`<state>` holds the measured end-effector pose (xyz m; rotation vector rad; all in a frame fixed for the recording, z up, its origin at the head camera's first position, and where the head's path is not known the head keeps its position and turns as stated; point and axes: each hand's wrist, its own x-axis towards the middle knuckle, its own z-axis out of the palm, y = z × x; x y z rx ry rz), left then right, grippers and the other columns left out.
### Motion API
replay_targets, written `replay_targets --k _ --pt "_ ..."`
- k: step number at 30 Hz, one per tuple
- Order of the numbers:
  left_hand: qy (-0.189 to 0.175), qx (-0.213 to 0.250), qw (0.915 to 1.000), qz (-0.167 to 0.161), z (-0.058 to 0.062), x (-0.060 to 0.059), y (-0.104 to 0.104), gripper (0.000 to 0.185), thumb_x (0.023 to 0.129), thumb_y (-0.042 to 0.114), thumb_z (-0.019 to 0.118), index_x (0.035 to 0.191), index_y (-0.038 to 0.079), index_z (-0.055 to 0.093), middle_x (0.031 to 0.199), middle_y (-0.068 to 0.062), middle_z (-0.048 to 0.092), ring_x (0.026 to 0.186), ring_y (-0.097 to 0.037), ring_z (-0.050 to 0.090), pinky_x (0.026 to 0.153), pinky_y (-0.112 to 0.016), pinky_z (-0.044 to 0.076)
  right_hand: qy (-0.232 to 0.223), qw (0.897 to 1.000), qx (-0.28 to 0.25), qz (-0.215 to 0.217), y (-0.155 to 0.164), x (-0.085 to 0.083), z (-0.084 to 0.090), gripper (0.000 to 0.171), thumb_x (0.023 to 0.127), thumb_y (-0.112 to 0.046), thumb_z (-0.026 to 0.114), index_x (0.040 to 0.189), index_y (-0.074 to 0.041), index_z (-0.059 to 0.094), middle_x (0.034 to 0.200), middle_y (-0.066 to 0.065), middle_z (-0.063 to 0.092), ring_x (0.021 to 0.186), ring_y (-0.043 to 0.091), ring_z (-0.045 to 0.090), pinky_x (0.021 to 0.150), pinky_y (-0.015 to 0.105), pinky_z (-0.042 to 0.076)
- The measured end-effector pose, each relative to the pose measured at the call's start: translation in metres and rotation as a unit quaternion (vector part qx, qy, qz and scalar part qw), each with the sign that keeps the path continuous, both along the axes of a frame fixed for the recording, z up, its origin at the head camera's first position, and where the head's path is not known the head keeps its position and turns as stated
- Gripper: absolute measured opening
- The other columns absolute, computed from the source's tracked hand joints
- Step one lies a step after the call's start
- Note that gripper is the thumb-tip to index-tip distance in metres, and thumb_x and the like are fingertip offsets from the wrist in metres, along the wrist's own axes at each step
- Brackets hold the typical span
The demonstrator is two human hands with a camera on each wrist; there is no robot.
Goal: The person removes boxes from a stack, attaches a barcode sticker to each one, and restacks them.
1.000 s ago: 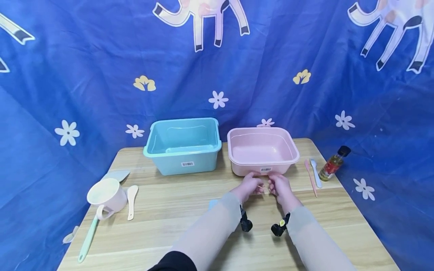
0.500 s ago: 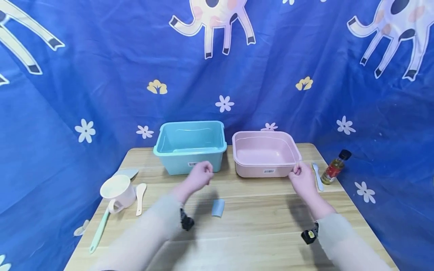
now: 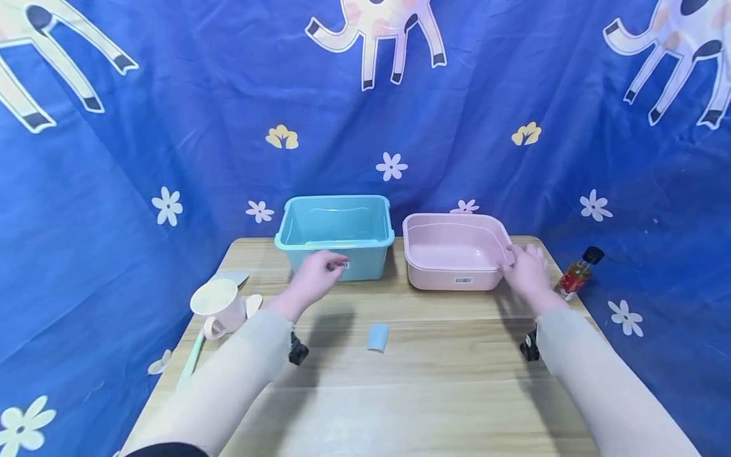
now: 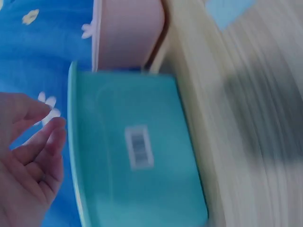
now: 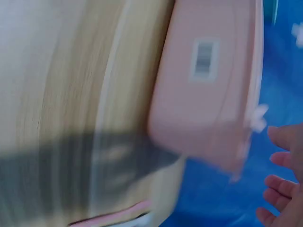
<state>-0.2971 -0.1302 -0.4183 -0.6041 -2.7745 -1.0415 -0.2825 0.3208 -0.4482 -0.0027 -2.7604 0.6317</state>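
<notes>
Filling the whole backdrop, a blue cloth (image 3: 171,127) printed with flowers and cartoon legs, hung behind and draped down both sides of a wooden counter (image 3: 400,393) whose bare front half takes the lower middle of the head view. At the counter's far edge, centre frame, a teal plastic bin (image 3: 337,236) and, just right of it, a shallower pink plastic bin (image 3: 454,252), side by side with a narrow gap, both open-topped and barcode-labelled toward the viewer, likely set there to stay within reach of both arms. Left hand (image 3: 315,277) raised in front of the teal bin's near wall, fingers loosely bent and gripping nothing, as the left wrist view also shows (image 4: 28,156). Right hand (image 3: 528,270) at the pink bin's right end, fingers spread and released, close to the rim; contact not clear from the blurred right wrist view (image 5: 284,189). Toward the left edge, a cream mug (image 3: 219,308) with a pale spoon (image 3: 253,303) beside it and a mint-green handled utensil (image 3: 191,365) running toward the corner. At the right edge, a small dark-capped bottle (image 3: 578,274), near the drop-off. Lying alone at mid-counter, a small light-blue piece (image 3: 378,337), well apart from both hands, with open wood all around it.
</notes>
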Motion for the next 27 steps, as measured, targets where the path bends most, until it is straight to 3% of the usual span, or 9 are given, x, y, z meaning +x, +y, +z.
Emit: replay_targets --k 5,9,10,14,16,19,21,23,27 --pt "-0.055 -0.031 0.9969 -0.047 -0.012 -0.019 0.048 0.033 0.092 0.010 0.063 0.125 0.005 0.068 0.116 -0.009 0.068 0.082 -0.016 0.064 0.074 -0.034 0.053 -0.059 0.997 -0.027 -0.030 0.019 -0.017 -0.011 0.055 0.095 -0.022 0.061 0.135 0.012 0.047 0.129 0.036 0.044 0.119 0.053 0.035 0.102 0.063 0.028" --pt "-0.087 -0.030 0.9939 -0.060 -0.021 -0.033 0.083 0.035 0.093 0.011 0.064 0.127 0.002 0.065 0.122 -0.011 0.067 0.098 -0.020 0.066 0.084 -0.033 0.052 -0.083 0.994 -0.064 -0.038 0.022 -0.023 -0.013 0.056 0.096 -0.024 0.060 0.134 0.014 0.047 0.129 0.036 0.049 0.121 0.052 0.040 0.104 0.060 0.031" --pt "-0.097 -0.026 0.9934 -0.055 -0.023 -0.036 0.091 0.036 0.093 0.012 0.065 0.127 0.000 0.065 0.122 -0.012 0.067 0.104 -0.021 0.065 0.089 -0.033 0.051 -0.091 0.992 -0.077 -0.044 0.021 -0.024 -0.012 0.055 0.096 -0.025 0.060 0.133 0.015 0.047 0.128 0.036 0.051 0.120 0.051 0.043 0.103 0.059 0.033" --pt "-0.157 0.019 0.9871 -0.021 -0.038 -0.046 0.122 0.034 0.098 0.020 0.060 0.116 -0.009 0.065 0.111 -0.020 0.068 0.102 -0.030 0.064 0.090 -0.039 0.051 -0.126 0.980 -0.135 -0.075 0.019 -0.024 -0.010 0.058 0.096 -0.026 0.061 0.132 0.016 0.046 0.126 0.036 0.053 0.115 0.048 0.051 0.101 0.056 0.038" --pt "-0.210 0.078 0.9746 0.011 -0.046 -0.051 0.135 0.038 0.100 0.022 0.056 0.117 -0.012 0.062 0.106 -0.021 0.068 0.101 -0.033 0.065 0.092 -0.043 0.049 -0.140 0.974 -0.155 -0.086 0.019 -0.023 -0.010 0.058 0.095 -0.025 0.061 0.133 0.017 0.046 0.127 0.036 0.052 0.116 0.047 0.051 0.101 0.055 0.039" --pt "-0.265 0.172 0.9470 0.061 -0.055 -0.056 0.149 0.042 0.102 0.022 0.054 0.126 -0.012 0.056 0.099 -0.019 0.069 0.099 -0.034 0.066 0.094 -0.043 0.048 -0.155 0.965 -0.185 -0.097 0.019 -0.022 -0.011 0.058 0.093 -0.021 0.063 0.133 0.018 0.046 0.128 0.036 0.052 0.116 0.045 0.050 0.101 0.053 0.040" --pt "-0.272 0.208 0.9360 0.081 -0.057 -0.057 0.156 0.042 0.100 0.019 0.057 0.131 -0.011 0.054 0.095 -0.015 0.069 0.096 -0.030 0.066 0.091 -0.039 0.050 -0.164 0.959 -0.208 -0.100 0.019 -0.021 -0.012 0.058 0.091 -0.018 0.063 0.133 0.018 0.045 0.129 0.037 0.051 0.116 0.044 0.049 0.101 0.052 0.040" --pt "-0.275 0.213 0.9329 0.093 -0.056 -0.058 0.161 0.040 0.098 0.015 0.060 0.130 -0.007 0.057 0.093 -0.012 0.067 0.088 -0.025 0.065 0.081 -0.034 0.052 -0.168 0.953 -0.229 -0.102 0.019 -0.020 -0.014 0.059 0.091 -0.015 0.064 0.134 0.019 0.044 0.131 0.037 0.049 0.118 0.045 0.048 0.102 0.051 0.040" --pt "-0.270 0.205 0.9358 0.096 -0.050 -0.057 0.168 0.028 0.093 0.009 0.063 0.117 -0.005 0.066 0.089 -0.010 0.065 0.074 -0.020 0.057 0.063 -0.028 0.048 -0.162 0.946 -0.260 -0.107 0.022 -0.015 -0.013 0.058 0.091 -0.011 0.063 0.136 0.020 0.042 0.134 0.038 0.046 0.122 0.045 0.046 0.104 0.050 0.039"
